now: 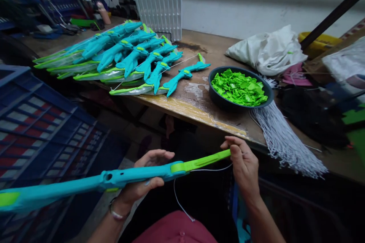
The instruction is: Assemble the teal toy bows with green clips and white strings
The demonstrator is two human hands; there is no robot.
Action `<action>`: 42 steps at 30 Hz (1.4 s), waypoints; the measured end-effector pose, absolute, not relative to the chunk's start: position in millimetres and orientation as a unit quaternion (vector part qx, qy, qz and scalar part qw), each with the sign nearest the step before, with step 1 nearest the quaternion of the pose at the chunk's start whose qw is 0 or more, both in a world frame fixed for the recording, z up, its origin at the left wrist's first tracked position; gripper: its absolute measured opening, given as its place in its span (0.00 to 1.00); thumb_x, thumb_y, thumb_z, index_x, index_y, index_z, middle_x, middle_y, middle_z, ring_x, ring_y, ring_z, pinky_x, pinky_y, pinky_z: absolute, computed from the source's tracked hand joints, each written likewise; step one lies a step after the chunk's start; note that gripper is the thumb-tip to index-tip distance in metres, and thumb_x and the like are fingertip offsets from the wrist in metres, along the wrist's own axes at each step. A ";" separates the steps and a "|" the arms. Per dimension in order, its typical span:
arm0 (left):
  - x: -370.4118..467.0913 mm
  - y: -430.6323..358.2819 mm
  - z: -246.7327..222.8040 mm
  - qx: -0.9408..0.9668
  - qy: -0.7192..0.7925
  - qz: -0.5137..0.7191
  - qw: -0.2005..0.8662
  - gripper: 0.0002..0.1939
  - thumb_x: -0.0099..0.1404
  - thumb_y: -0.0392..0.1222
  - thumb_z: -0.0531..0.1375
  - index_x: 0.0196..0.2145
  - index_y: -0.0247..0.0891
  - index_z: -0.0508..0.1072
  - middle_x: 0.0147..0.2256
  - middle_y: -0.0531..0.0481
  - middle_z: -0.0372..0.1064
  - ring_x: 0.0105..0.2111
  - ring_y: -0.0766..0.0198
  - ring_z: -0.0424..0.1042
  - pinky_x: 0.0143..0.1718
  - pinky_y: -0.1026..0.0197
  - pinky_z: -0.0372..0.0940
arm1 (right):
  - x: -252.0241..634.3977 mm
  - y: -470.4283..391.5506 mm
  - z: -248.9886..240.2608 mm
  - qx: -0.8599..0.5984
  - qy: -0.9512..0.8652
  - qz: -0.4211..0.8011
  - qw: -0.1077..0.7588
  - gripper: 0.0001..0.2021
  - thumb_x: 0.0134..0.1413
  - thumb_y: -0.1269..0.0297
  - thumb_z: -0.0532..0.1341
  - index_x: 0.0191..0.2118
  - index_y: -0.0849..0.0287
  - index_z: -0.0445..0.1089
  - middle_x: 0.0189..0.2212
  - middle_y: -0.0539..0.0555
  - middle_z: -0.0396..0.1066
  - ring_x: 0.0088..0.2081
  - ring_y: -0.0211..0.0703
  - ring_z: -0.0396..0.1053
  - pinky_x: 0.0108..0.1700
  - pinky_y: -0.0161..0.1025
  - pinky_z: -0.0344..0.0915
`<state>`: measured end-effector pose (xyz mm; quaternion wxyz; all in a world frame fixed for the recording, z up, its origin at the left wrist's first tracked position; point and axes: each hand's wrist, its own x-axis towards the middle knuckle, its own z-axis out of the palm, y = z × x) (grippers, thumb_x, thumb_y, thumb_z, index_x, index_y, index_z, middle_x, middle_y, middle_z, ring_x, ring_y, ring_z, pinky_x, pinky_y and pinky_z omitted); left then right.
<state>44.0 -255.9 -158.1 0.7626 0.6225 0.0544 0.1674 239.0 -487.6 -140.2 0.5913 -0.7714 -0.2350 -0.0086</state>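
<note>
The long turquoise plastic bow-shaped frame [137,174], held above the lap, could roll if the left hand's [132,193] loose wrap slackens; the slack white cord [212,169] might snag. The right hand [245,167] pinches the ridged lime-green plastic arm [209,160]. Beyond, glossy jagged lime-green pieces [239,87] heap a round dark bowl [225,103] on scuffed brown wood [216,51].

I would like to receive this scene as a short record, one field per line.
left hand: cradles the blue part of a bow-shaped piece
right hand: pinches the green end of it
white cord: hangs slack below the piece
table: holds a pile of similar pieces and a dark bowl of small green parts
white strands: beside the bowl
blue crate: at picture left
</note>
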 end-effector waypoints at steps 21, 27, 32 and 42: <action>29.6 -276.2 -127.1 0.655 0.263 0.169 0.688 0.14 0.66 0.52 0.64 0.42 0.39 0.77 0.43 0.43 0.78 0.53 0.47 0.74 0.55 0.51 0.68 | 229.8 -490.8 -131.5 -0.794 -0.360 -0.115 0.476 0.06 0.72 0.68 0.59 0.40 0.57 0.71 0.36 0.51 0.68 0.39 0.43 0.66 0.42 0.40 0.62; 30.2 -275.5 -134.0 0.653 0.273 0.159 0.688 0.13 0.67 0.51 0.64 0.42 0.40 0.75 0.44 0.44 0.78 0.53 0.49 0.74 0.56 0.52 0.67 | 240.9 -483.8 -158.6 -0.820 -0.360 -0.177 0.408 0.10 0.74 0.67 0.55 0.37 0.59 0.68 0.33 0.52 0.66 0.37 0.45 0.64 0.40 0.42 0.60; 31.4 -275.4 -133.5 0.688 0.269 0.154 0.656 0.14 0.67 0.53 0.63 0.42 0.40 0.76 0.46 0.43 0.78 0.52 0.48 0.75 0.55 0.51 0.68 | 244.0 -479.2 -169.6 -0.833 -0.361 -0.170 0.384 0.11 0.74 0.67 0.54 0.36 0.58 0.67 0.33 0.53 0.66 0.37 0.46 0.64 0.39 0.42 0.60; 33.9 -272.2 -129.3 0.728 0.246 0.139 0.625 0.13 0.68 0.52 0.62 0.41 0.41 0.77 0.47 0.45 0.77 0.51 0.51 0.75 0.54 0.54 0.68 | 247.2 -477.2 -176.9 -0.850 -0.366 -0.196 0.324 0.12 0.75 0.67 0.52 0.36 0.58 0.66 0.33 0.54 0.66 0.37 0.47 0.63 0.39 0.43 0.59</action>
